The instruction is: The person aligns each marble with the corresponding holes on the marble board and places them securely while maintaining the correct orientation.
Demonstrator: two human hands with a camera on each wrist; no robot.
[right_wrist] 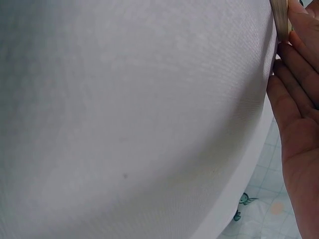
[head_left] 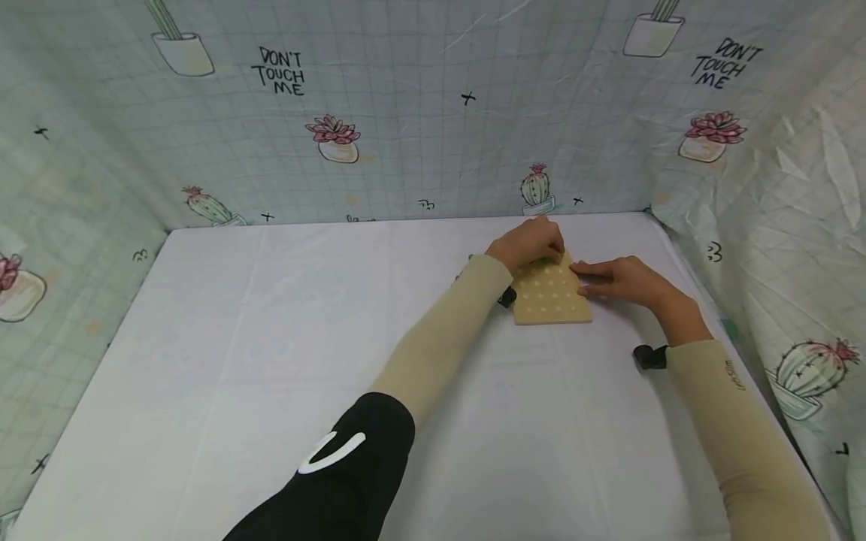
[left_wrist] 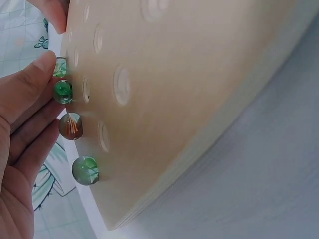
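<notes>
A light wooden board (head_left: 551, 300) with rows of round hollows lies on the table. My left hand (head_left: 531, 242) reaches over its far part. In the left wrist view, that hand's thumb and finger pinch a clear green marble (left_wrist: 60, 66) at the row along one edge. Beside it in the same row sit a darker green marble (left_wrist: 63, 91), an orange-streaked marble (left_wrist: 71, 126) and another green marble (left_wrist: 85, 170). My right hand (head_left: 625, 279) touches the board's right edge with extended fingers. In the right wrist view, only a corner of the board (right_wrist: 282, 20) shows beside the fingers.
A white cloth covers the table (head_left: 304, 338). Behind it hangs a curtain (head_left: 419, 113) printed with cacti and lettering, which continues along both sides. Black wrist cameras, one of them beside the right wrist (head_left: 651, 357), sit close over the tabletop.
</notes>
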